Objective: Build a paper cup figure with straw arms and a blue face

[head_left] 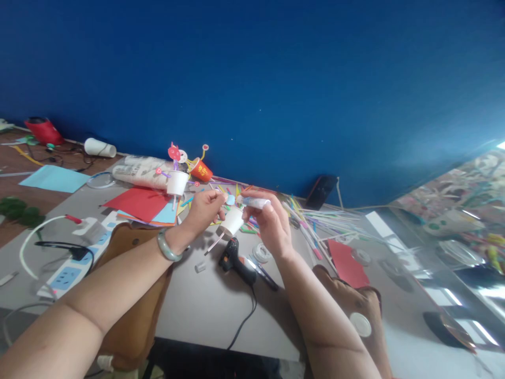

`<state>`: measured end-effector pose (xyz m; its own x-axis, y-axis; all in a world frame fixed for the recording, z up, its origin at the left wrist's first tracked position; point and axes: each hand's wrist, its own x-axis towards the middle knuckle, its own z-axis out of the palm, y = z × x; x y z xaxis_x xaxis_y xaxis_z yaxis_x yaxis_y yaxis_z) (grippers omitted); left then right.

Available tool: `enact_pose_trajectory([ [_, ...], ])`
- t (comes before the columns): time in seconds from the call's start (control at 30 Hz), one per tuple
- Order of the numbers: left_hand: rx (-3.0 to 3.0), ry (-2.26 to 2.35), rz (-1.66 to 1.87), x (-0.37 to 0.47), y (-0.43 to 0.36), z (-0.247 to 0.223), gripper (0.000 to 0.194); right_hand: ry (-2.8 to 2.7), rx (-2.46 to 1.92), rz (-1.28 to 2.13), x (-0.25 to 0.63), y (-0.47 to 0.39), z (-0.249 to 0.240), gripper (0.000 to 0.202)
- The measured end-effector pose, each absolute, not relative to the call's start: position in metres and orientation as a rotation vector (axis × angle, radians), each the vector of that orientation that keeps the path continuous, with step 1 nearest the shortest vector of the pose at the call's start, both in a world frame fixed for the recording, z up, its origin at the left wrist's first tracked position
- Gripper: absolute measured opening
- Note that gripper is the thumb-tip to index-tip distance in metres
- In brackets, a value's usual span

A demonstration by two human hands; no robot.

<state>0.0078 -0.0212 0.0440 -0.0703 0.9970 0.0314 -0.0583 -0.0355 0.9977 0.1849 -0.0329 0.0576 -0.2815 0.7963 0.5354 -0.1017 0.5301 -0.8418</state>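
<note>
My left hand [207,208] pinches a small light-blue paper piece [230,200] between thumb and fingertips. Close to its right, my right hand [268,218] is wrapped round a white tube [256,202], whose tip points at the blue piece. Below and between the hands, a white paper cup [232,221] lies tilted with a pale straw sticking out. A black glue gun [239,263] rests on the table in front of the cup. Beside it are a dark pen-like tool [266,276] and a roll of clear tape [261,253].
Decorated white cup [177,182] and red cup [201,170] stand at the back left, near red paper [138,203]. A power strip [81,258] sits left. Many straws and sticks [315,216] spread behind and right. Brown cushions [134,295] lie under both arms. Blue wall [252,95] behind.
</note>
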Motion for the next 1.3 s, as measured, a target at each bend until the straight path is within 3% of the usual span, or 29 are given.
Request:
enact_pose_trajectory([
  [0.2,1.169,1.147,1.331,0.0084,-0.0202,0.0391,0.022,-1.602,-0.525,1.073,0.1837,-0.0301,0.0551,0.034],
  [0.43,1.156,1.131,1.341,0.0092,-0.0209,0.0392,0.022,-1.407,-0.486,1.158,0.1841,-0.0268,0.059,0.013],
  [1.3,1.134,1.13,1.373,0.0077,-0.0189,0.0398,0.022,-1.339,-0.501,1.241,0.1825,-0.0252,0.0551,0.011],
])
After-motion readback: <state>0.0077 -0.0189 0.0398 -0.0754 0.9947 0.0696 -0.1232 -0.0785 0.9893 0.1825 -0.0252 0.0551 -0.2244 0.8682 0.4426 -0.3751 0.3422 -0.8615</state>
